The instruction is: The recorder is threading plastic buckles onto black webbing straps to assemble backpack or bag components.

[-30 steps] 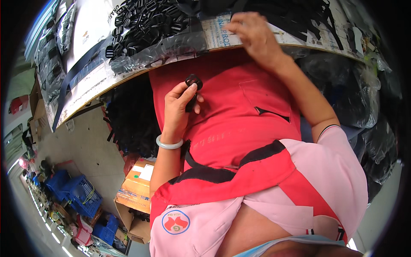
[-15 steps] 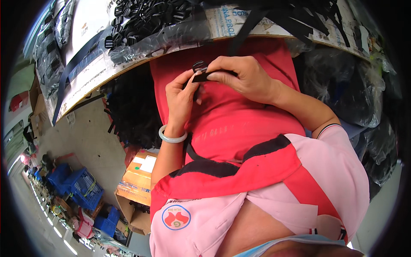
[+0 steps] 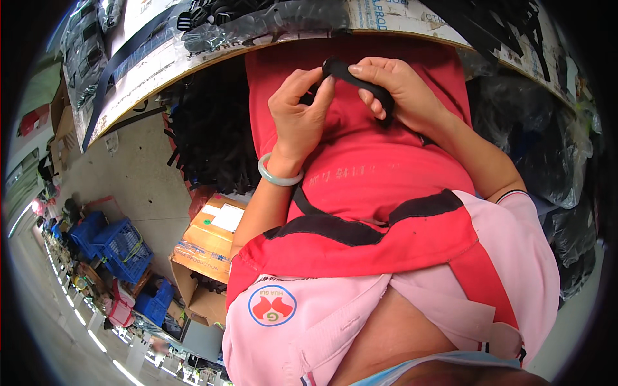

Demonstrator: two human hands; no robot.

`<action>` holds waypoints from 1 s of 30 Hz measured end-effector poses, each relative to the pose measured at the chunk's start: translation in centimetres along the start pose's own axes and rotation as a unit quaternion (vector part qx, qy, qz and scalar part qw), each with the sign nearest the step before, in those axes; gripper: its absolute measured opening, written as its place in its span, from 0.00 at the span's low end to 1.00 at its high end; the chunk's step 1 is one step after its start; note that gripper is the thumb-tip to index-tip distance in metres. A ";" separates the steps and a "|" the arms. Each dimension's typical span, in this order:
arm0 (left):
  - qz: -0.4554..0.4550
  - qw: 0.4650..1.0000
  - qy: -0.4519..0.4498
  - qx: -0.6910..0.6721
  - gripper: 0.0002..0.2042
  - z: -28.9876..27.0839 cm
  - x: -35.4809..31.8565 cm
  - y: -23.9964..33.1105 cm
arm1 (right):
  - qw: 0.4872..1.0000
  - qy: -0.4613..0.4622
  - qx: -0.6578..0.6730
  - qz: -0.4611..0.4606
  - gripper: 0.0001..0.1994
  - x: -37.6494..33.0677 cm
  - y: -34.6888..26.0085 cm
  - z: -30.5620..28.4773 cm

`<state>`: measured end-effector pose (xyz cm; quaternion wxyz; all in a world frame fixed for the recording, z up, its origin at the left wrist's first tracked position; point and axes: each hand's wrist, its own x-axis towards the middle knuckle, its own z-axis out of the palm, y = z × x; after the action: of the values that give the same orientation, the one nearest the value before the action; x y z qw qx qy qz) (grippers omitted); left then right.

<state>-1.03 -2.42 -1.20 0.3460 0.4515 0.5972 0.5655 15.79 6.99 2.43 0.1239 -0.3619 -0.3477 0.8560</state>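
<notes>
Over the red apron (image 3: 360,151), a black webbing strap (image 3: 362,82) runs between both hands. My left hand (image 3: 301,112) pinches its left end between thumb and fingertips; a dark buckle seems to be there, mostly hidden by the fingers. My right hand (image 3: 404,90) is closed round the strap, thumb on top, and part of the strap curves down beside the fingers. Just beyond the hands is the edge of the worktable (image 3: 193,56), where loose black plastic buckles (image 3: 222,14) lie in a pile.
More black straps (image 3: 483,29) lie on the table at far right. Clear plastic bags (image 3: 524,138) of dark goods hang or stand below it. Left of the apron sits a dark heap of straps (image 3: 212,132), with an open cardboard box (image 3: 209,248) nearer. Blue crates (image 3: 122,251) stand farther left.
The hands have moved apart, and the strap now stretches between them and curves over my right hand. The buckle that showed at the left fingertips is now mostly covered. The whole view has shifted slightly.
</notes>
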 end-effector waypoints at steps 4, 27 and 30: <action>0.113 0.989 0.034 0.093 0.09 0.6 0.5 0.1 | 0.997 -0.010 0.071 -0.029 0.11 0.6 0.6 0.4; -0.202 0.947 0.017 -0.250 0.10 0.1 1.0 0.5 | 0.905 0.063 -0.357 -0.225 0.09 0.2 -1.0 -0.1; -0.179 0.960 0.006 -0.214 0.09 0.6 0.6 0.9 | 0.928 0.054 -0.347 -0.122 0.11 0.4 -0.3 -1.0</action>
<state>-0.60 -1.68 -0.34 0.5265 0.2487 0.5356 0.6116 16.24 7.92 1.98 0.1128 -0.3830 -0.6575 0.6389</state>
